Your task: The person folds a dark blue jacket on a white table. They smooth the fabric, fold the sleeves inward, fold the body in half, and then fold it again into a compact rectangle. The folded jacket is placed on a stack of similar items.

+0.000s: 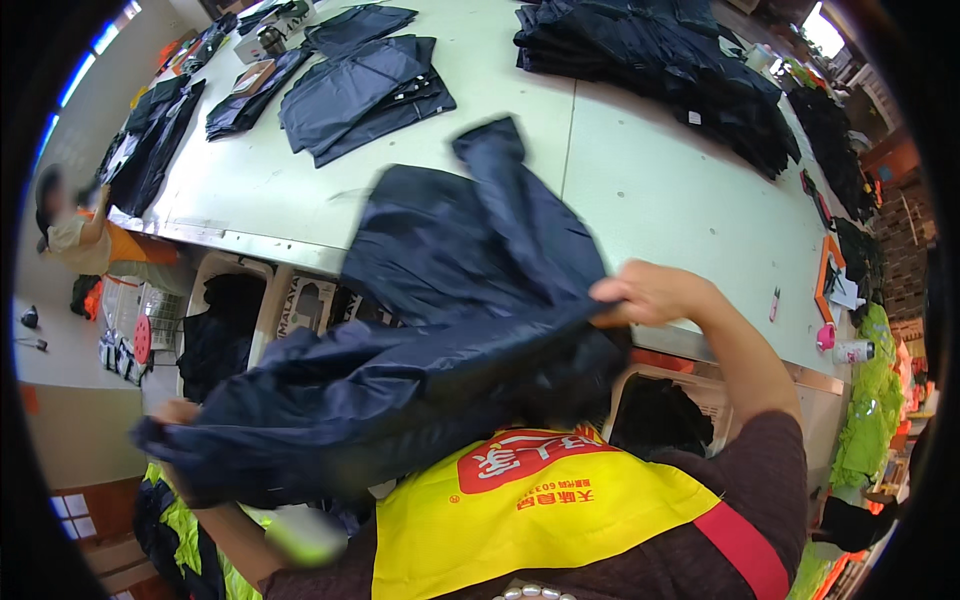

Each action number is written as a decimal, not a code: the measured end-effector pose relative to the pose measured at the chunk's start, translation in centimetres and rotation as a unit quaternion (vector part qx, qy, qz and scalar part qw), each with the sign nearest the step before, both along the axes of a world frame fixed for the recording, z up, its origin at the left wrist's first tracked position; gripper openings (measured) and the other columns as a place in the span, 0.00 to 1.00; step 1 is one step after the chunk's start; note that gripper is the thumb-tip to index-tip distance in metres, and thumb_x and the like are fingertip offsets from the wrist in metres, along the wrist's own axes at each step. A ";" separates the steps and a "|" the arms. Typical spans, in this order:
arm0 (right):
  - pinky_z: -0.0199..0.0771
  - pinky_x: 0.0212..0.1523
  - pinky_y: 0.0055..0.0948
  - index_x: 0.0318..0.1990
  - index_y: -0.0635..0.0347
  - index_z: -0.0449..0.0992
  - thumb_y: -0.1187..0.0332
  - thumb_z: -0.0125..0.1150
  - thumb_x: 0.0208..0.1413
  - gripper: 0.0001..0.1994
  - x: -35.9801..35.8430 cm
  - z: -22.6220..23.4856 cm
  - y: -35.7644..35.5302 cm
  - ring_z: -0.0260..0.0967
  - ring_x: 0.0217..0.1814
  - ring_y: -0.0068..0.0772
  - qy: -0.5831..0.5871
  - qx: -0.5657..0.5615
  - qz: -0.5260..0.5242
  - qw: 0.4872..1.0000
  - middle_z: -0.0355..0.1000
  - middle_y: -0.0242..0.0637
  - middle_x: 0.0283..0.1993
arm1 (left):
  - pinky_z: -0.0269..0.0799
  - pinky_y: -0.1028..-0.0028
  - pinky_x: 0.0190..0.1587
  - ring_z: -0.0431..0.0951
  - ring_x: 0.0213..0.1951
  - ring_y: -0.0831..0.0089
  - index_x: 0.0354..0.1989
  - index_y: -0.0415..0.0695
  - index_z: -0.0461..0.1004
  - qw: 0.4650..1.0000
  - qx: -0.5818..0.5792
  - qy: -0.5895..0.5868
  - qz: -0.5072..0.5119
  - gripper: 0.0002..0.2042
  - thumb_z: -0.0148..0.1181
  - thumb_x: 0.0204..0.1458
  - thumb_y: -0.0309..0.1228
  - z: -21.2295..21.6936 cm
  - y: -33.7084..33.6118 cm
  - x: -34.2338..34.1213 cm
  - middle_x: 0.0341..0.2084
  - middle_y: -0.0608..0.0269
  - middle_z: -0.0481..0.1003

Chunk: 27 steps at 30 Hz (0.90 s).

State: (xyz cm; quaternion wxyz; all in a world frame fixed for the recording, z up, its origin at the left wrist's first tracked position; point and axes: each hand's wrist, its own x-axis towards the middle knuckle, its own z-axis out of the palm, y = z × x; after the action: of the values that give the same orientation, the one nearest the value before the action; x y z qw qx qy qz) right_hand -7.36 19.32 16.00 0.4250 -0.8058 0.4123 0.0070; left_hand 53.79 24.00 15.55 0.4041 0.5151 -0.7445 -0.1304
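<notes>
One dark navy garment point(440, 330) held up in the air above the near edge of the counter point(650, 180), stretched between two hands; fabric partly blurred; one loose flap point(495, 150) raised toward the middle of the counter. Right hand point(645, 293) clenched on the upper right edge of the garment, fingers pinching the fabric, forearm rising from the lower right. Left hand point(178, 415) at the lower left end of the garment, mostly wrapped in the cloth; gripping the fabric, fingers largely hidden.

Below the garment, one yellow vest point(530, 520) with a red patch and a red strap, worn over a dark brown sleeve point(770, 470).

On the pale counter: one large stack of folded dark garments point(650, 50) at the far right; two flat-laid dark pieces point(365, 85) at the far centre-left; further dark pieces point(160, 140) along the left end, count not clear. Two white bins point(235, 320) point(670, 410) under the near counter edge, each holding dark cloth.

At the right end of the counter: one orange angular tool point(826, 275); one small pink object point(826, 337); one heap of lime-green fabric point(870, 410) just beyond the edge.

One other person point(80, 235) at far left, seated beside the counter end, well apart from the held garment.
</notes>
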 end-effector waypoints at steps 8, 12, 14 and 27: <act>0.68 0.37 0.33 0.45 0.66 0.70 0.60 0.52 0.56 0.17 -7.0 14.1 6.0 0.69 0.35 0.43 0.100 -0.411 -0.321 0.847 0.71 0.47 0.34 | 0.61 0.61 0.41 0.64 0.35 0.56 0.41 0.38 0.64 0.970 -0.137 0.191 0.057 0.24 0.49 0.51 0.50 13.0 -21.0 -10.5 0.33 0.45 0.64; 0.67 0.42 0.35 0.46 0.66 0.71 0.54 0.49 0.57 0.21 -19.5 11.8 -7.0 0.71 0.41 0.42 0.250 -0.472 -0.422 0.733 0.72 0.50 0.39 | 0.62 0.54 0.49 0.66 0.44 0.45 0.50 0.31 0.62 0.990 -0.103 0.027 0.090 0.36 0.47 0.52 0.58 15.6 -32.0 -21.7 0.42 0.31 0.65; 0.67 0.45 0.36 0.46 0.67 0.71 0.51 0.48 0.58 0.24 -30.3 12.5 -10.8 0.71 0.43 0.42 0.336 -0.473 -0.509 0.636 0.73 0.51 0.41 | 0.63 0.51 0.54 0.68 0.49 0.39 0.55 0.27 0.60 0.997 -0.077 0.000 0.015 0.42 0.46 0.52 0.61 14.6 -36.3 -31.0 0.47 0.24 0.65; 0.64 0.52 0.33 0.50 0.66 0.70 0.66 0.58 0.55 0.18 -17.7 -14.5 4.4 0.66 0.50 0.39 -0.052 -0.417 -0.574 0.703 0.70 0.45 0.48 | 0.68 0.71 0.49 0.74 0.45 0.65 0.51 0.41 0.70 0.425 0.295 0.333 -0.788 0.23 0.47 0.57 0.47 4.8 -0.9 -58.9 0.42 0.55 0.74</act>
State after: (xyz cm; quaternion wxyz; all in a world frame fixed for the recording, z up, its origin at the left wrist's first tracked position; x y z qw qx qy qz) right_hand -25.04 23.76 1.51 -0.0119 -0.5074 0.7330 -0.4529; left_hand -5.14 23.09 20.31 0.1645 -0.2923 -0.5493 -0.7654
